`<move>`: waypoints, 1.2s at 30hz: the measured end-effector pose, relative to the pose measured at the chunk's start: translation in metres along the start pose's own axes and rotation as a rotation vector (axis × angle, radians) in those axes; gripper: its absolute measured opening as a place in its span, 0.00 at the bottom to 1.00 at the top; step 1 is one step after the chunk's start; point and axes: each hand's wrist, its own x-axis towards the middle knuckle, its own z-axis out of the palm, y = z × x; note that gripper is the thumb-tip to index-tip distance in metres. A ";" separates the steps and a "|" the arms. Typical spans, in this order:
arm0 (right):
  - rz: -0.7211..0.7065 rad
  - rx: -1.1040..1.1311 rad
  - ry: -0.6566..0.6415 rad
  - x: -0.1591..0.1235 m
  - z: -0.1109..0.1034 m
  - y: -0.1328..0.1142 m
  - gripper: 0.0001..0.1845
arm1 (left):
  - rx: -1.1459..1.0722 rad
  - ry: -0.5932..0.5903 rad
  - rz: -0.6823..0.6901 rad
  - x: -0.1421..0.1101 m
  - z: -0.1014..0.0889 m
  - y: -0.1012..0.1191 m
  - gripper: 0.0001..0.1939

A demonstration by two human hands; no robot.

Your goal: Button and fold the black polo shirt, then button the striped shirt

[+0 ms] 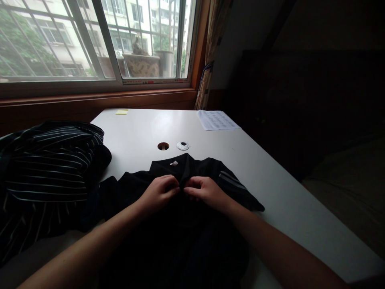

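Observation:
A black collared shirt (186, 228) lies spread on the white table, its collar toward the window and a small white label inside the neck. Grey stripes run along its right sleeve. Just below the collar, my left hand (161, 190) pinches the fabric between thumb and fingers. My right hand (204, 190) pinches the shirt close beside it, the fingertips of both hands almost meeting at the front opening. Dark cloth and shadow hide whether a button is between the fingers.
A heap of black-and-white striped clothing (51, 160) lies at the left. On the white table (141, 128) are a cable hole (163, 146), its round cover (183, 145), printed sheets (218, 120) and a yellow sticky note (122, 112). A barred window (120, 40) stands behind.

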 end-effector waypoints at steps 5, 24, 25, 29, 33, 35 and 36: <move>-0.004 -0.006 0.004 0.000 0.000 0.000 0.14 | 0.001 0.001 -0.006 0.000 0.000 -0.001 0.04; 0.006 0.008 0.007 -0.001 0.000 -0.002 0.15 | 0.016 0.007 -0.026 0.001 0.000 0.002 0.05; 0.005 0.007 0.007 -0.001 0.000 -0.002 0.15 | 0.015 0.007 -0.026 0.001 0.000 0.002 0.05; -0.001 0.008 0.003 -0.001 0.000 -0.001 0.14 | 0.016 0.005 -0.029 0.001 0.000 0.001 0.04; 0.004 0.008 0.005 0.000 0.000 -0.001 0.15 | 0.021 0.011 -0.023 0.001 0.000 0.002 0.05; 0.004 0.007 0.004 0.000 0.000 -0.001 0.15 | 0.024 0.012 -0.023 0.001 0.000 0.002 0.05; 0.004 0.005 0.003 0.000 0.000 -0.002 0.15 | 0.026 0.012 -0.024 0.002 0.000 0.002 0.05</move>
